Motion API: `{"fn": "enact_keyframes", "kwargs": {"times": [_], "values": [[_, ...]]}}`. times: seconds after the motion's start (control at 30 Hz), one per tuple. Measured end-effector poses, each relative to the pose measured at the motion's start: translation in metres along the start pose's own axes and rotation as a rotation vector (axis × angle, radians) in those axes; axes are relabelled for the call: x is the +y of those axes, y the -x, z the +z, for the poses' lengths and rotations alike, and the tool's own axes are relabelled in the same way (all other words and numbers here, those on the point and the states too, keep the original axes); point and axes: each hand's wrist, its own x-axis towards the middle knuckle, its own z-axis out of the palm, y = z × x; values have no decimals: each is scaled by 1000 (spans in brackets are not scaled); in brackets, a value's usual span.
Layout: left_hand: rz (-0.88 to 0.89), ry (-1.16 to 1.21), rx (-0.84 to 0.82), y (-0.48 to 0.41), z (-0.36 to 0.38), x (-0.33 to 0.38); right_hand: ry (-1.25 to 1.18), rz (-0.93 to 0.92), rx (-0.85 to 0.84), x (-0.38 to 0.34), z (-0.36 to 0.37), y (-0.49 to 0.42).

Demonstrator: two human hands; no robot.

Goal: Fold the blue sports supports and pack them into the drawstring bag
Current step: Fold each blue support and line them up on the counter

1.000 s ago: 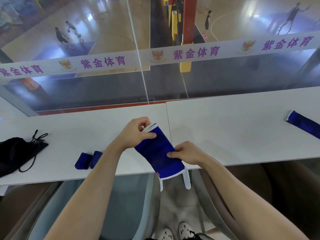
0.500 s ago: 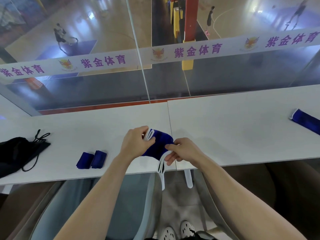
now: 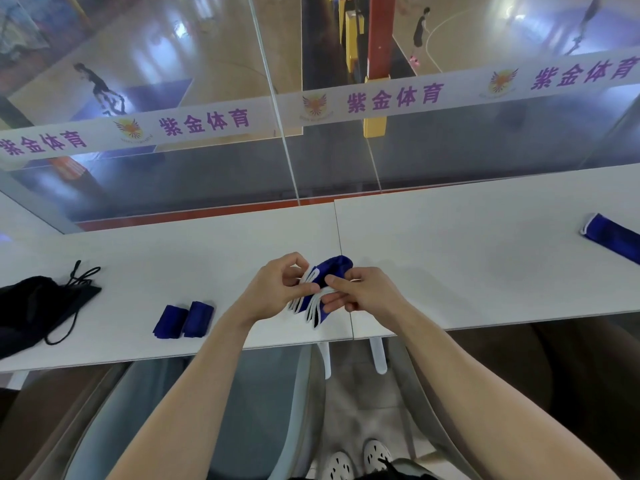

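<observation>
Pinching the folded support [image 3: 334,271] between my left hand [image 3: 273,292] and right hand [image 3: 367,294], I should square its white edges before moving left to the bag [image 3: 38,306].

I am seeing a long white tabletop [image 3: 450,258] lying under the left hand [image 3: 273,292] and right hand [image 3: 369,296], a white purple-lettered banner [image 3: 394,98] crossing the glass pane [image 3: 207,178] beyond them, white perforated shoes [image 3: 376,453] below.

White counter [image 3: 450,258], glass barrier [image 3: 207,174], court floor [image 3: 145,53]
</observation>
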Motion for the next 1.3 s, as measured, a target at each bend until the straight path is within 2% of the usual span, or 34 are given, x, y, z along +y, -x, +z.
{"fn": "enact_keyframes", "kwargs": {"times": [0.23, 0.57, 0.7, 0.8, 0.83, 0.93, 0.97, 1.1, 1.3], "values": [[27, 38, 114, -1, 4, 1, -39, 15, -103, -2, -4, -1], [36, 28, -107, 5, 4, 6, -185, 0, -53, 8, -1, 0], [60, -40, -3, 5, 12, 1, -224, -10, -59, 7, 2, 1], [77, -80, 127, 4, 13, -4, -151, -32, -82, 3, -5, 4], [70, -71, 142, 4, 12, -6, -100, -42, -17, 2, -10, 4], [55, -40, 129, 7, 6, -11, 225, -127, 343, 8, -25, -3], [60, -47, 120, 8, 6, -12, 305, -167, 369, 10, -28, -5], [81, -93, 92, 7, 7, -11, 464, -240, 112, 12, -30, -7], [93, -148, 51, 7, 7, -12, 673, -272, 43, 9, -28, -4]]}}
